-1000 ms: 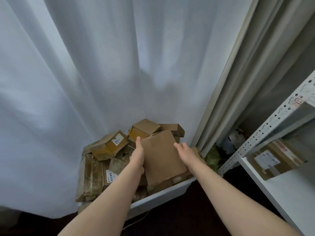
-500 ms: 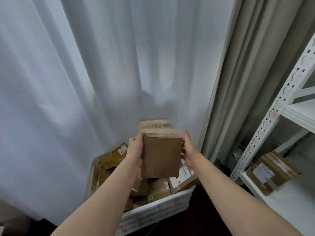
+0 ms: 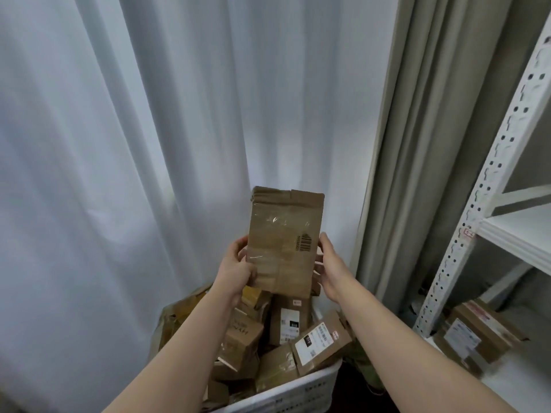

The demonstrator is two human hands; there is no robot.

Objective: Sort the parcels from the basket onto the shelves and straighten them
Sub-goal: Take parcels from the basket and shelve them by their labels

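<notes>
One sheer white curtain (image 3: 119, 144) is hanging across the left and centre of the far side. In front of its folds, your left hand (image 3: 235, 271) is gripping the lower left edge of a tall brown cardboard parcel (image 3: 283, 242), with the thumb lying over the near face and the fingers curling round behind. You are holding that parcel upright in the air above the white slatted basket (image 3: 298, 394), and a printed barcode is showing near its right edge. The basket is sitting near you, heaped with small cardboard boxes, and one labelled box (image 3: 320, 342) is leaning at its right side. Your right hand (image 3: 331, 266) is clasping the parcel's right edge, thumb pointing up along it and fingers wrapping out of sight behind. Further right, a beige curtain (image 3: 432, 144) is hanging beside the white one. At the far right a white metal shelving unit (image 3: 492, 180) is standing, and a labelled carton (image 3: 474, 332) is lying on its lower shelf, well apart from the parcel.
</notes>
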